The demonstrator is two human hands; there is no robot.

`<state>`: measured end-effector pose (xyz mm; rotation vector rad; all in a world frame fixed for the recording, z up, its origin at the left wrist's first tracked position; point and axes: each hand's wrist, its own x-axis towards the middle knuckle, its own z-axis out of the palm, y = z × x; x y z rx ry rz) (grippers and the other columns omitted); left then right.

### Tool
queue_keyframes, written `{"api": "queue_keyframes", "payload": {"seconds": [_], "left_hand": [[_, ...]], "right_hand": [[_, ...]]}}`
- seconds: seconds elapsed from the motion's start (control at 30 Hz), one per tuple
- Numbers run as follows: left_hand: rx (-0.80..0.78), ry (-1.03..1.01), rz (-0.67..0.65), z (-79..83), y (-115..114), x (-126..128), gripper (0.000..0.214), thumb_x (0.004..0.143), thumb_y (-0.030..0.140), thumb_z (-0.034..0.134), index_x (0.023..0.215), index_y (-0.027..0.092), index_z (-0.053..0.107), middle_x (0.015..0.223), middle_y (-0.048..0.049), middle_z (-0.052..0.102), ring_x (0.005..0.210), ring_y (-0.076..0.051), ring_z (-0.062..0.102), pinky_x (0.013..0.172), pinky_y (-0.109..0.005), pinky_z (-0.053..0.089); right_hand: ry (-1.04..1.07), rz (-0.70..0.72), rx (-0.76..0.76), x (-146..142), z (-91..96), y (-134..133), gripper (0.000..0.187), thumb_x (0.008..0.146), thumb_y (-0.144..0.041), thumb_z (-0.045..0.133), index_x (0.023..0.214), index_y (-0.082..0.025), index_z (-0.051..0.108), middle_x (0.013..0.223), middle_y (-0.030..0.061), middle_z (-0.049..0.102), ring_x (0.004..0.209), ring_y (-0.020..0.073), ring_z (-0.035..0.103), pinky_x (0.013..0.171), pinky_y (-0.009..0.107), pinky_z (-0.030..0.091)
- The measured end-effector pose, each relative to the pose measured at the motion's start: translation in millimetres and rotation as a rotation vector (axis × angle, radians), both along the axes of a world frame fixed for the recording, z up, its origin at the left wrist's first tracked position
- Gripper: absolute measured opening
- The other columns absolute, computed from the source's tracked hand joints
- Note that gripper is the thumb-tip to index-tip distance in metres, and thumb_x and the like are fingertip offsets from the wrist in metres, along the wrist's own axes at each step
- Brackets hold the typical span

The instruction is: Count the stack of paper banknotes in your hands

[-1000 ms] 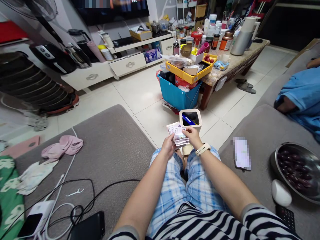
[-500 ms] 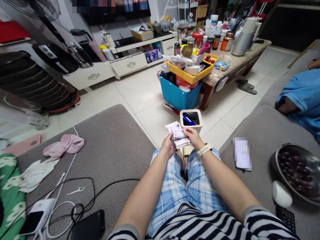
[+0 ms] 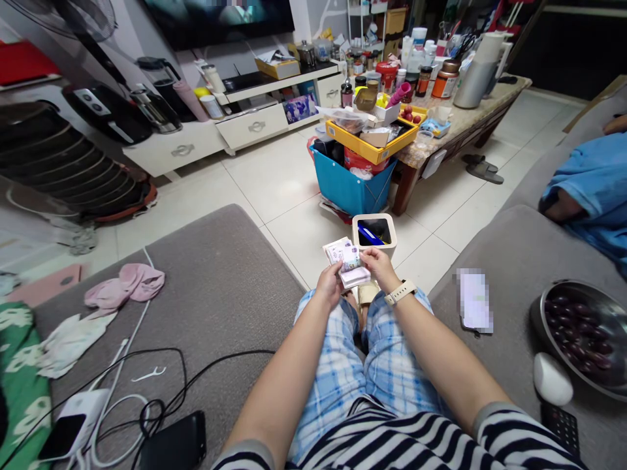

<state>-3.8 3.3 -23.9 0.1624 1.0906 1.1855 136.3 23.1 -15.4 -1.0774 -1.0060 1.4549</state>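
Note:
A small stack of banknotes (image 3: 345,260) is held over my knees, just in front of a small beige bin (image 3: 374,233) on the tiled floor. My left hand (image 3: 328,285) grips the stack from the lower left, thumb on top. My right hand (image 3: 377,267), a pale watch on its wrist, pinches the notes at their right edge. I sit on a grey sofa (image 3: 210,287) in blue checked shorts.
A blue crate (image 3: 350,186) and a cluttered low table (image 3: 460,121) stand beyond the bin. On the sofa lie a phone (image 3: 474,302), a metal bowl of dark fruit (image 3: 580,333), cables, pink cloth (image 3: 128,282). Another person in blue sits at the right (image 3: 588,183).
The notes have been drawn together into a tighter stack, with my right hand pushing the lower notes back under the top one. The view barely shifted.

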Motion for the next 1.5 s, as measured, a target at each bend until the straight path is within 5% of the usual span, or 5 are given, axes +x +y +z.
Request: {"api": "queue_keyframes", "payload": {"seconds": [0.3,0.53,1.5], "left_hand": [[0.009,0.019,0.01,-3.3,-0.7,0.4,0.027,0.073,0.008,0.064,0.099,0.01,0.068,0.078,-0.0081,0.073,0.066,-0.019,0.069,0.074,-0.032,0.057],[-0.013,-0.043,0.029,-0.5,1.6,-0.2,0.029,0.086,0.029,0.059,0.107,0.01,0.067,0.085,-0.0109,0.074,0.072,-0.024,0.071,0.077,-0.04,0.058],[-0.017,-0.076,0.043,0.2,2.5,1.3,0.033,0.088,0.027,0.054,0.114,0.01,0.065,0.086,-0.0107,0.074,0.076,-0.024,0.072,0.081,-0.038,0.057]], "right_hand": [[-0.025,-0.007,-0.006,-0.8,-0.3,-0.7,0.035,0.064,-0.049,0.076,0.068,-0.02,0.056,0.063,-0.0038,0.051,0.059,0.0116,0.043,0.059,0.027,0.035],[-0.014,0.01,-0.004,-0.1,-0.6,-0.7,0.035,0.062,-0.048,0.077,0.066,-0.02,0.056,0.06,-0.0047,0.048,0.056,0.0107,0.039,0.056,0.027,0.031],[0.12,0.141,-0.074,-1.6,-0.9,-1.8,0.039,0.066,-0.056,0.073,0.07,-0.02,0.059,0.06,0.0,0.059,0.055,0.0134,0.047,0.054,0.027,0.034]]}}
